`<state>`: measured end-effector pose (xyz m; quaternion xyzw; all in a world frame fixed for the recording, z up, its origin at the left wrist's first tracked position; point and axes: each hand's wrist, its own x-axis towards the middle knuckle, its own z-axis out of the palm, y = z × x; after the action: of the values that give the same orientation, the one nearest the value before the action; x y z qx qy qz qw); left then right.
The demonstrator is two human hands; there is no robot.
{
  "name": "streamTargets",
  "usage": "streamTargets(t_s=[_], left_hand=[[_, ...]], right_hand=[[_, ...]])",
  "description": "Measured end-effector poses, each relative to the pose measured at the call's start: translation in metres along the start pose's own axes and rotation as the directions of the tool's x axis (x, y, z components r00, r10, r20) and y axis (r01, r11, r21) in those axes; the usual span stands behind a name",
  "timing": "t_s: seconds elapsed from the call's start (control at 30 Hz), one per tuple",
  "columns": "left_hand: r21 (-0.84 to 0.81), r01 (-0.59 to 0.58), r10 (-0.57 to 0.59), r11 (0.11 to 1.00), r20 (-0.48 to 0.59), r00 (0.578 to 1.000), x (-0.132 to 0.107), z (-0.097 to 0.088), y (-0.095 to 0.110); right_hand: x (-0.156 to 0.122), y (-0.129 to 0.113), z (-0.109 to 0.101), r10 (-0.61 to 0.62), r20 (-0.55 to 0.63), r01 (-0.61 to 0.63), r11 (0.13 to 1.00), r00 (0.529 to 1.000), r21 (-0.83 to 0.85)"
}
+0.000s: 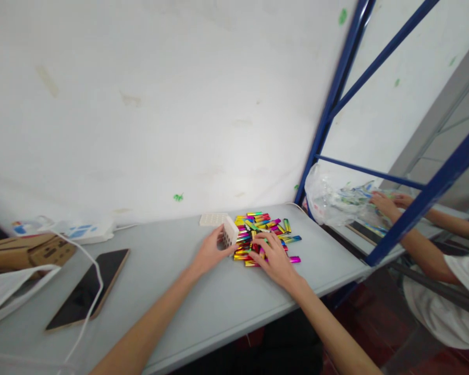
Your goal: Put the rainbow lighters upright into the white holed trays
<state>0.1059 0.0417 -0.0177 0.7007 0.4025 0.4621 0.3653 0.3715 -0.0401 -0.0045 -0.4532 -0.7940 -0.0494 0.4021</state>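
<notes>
My left hand (211, 248) grips a small white block with rows of holes (229, 232), tipped up on its side at the left edge of a pile. The pile (273, 224) is made of slim, shiny metallic tubes in gold, red, purple, green and blue, lying loosely in all directions. Over its front part is my right hand (274, 256), fingers bent and apart from the thumb, touching the tubes. Some tubes beneath that hand are hidden. Behind the held block, a second white holed block (213, 219) lies flat near the wall.
A dark tablet (88, 289) with a white cable across it lies at left, by a cardboard box (31, 252) and a white power strip (88, 230). Blue metal posts (324, 125) rise at right. Beyond them another person's hands (386, 205) handle a plastic bag (328, 200).
</notes>
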Motion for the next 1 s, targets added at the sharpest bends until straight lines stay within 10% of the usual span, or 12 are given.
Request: streamTargets(t_s=[0.17, 0.33, 1.0], left_hand=[[-0.003, -0.013, 0.013, 1.000, 0.002, 1.000, 0.002, -0.003, 0.003], [0.055, -0.015, 0.014, 0.998, 0.010, 1.000, 0.001, -0.009, 0.009], [-0.170, 0.060, -0.074, 0.984, -0.080, 0.994, 0.002, -0.002, -0.008]], right_hand=[[0.059, -0.024, 0.040, 0.216, -0.023, -0.217, 0.966, 0.976, -0.142], [0.097, -0.026, 0.060, 0.113, 0.274, -0.078, 0.988, 0.955, -0.136], [0.091, -0.008, 0.044, 0.175, 0.266, -0.136, 0.978, 0.948, -0.158]])
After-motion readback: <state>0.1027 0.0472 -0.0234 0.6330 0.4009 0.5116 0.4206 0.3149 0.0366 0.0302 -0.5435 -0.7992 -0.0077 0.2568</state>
